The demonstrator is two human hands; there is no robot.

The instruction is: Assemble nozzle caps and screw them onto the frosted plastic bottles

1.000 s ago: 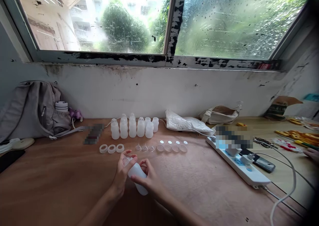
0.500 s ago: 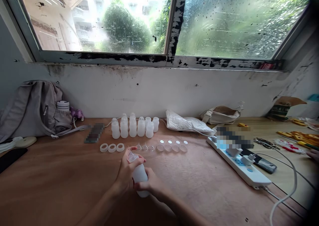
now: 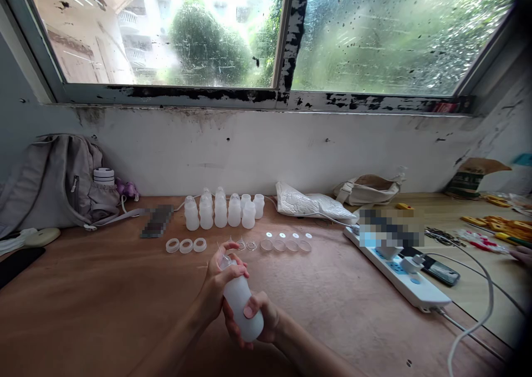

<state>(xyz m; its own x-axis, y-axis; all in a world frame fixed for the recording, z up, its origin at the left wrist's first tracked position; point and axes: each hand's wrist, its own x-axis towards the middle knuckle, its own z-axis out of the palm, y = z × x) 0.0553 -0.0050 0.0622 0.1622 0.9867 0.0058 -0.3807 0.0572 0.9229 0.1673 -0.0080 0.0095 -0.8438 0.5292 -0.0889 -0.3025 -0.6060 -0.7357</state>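
Observation:
A frosted white bottle (image 3: 243, 305) is held tilted above the brown table, its top toward the upper left. My left hand (image 3: 222, 274) is closed round its clear top end, and the fingers partly cover that end. Lower down, my right hand (image 3: 260, 316) wraps round the bottle's body, thumb across the front. Beyond my hands lie white rings (image 3: 186, 246), clear nipple-like pieces (image 3: 251, 245) and clear round caps (image 3: 292, 245) with small white discs behind them. Several frosted bottles (image 3: 220, 209) stand upright at the back.
A grey backpack (image 3: 54, 183) sits at the left, near a pixelated dark object (image 3: 157, 222). On the right are a white power strip (image 3: 399, 274) with cables, a phone (image 3: 440, 269) and yellow tools (image 3: 507, 224). Another person's hand (image 3: 521, 255) shows at the right edge.
The bottle has come nearer and more of its body shows. My right hand has shifted down and right along it, its thumb now on the front. My left hand stays round the top.

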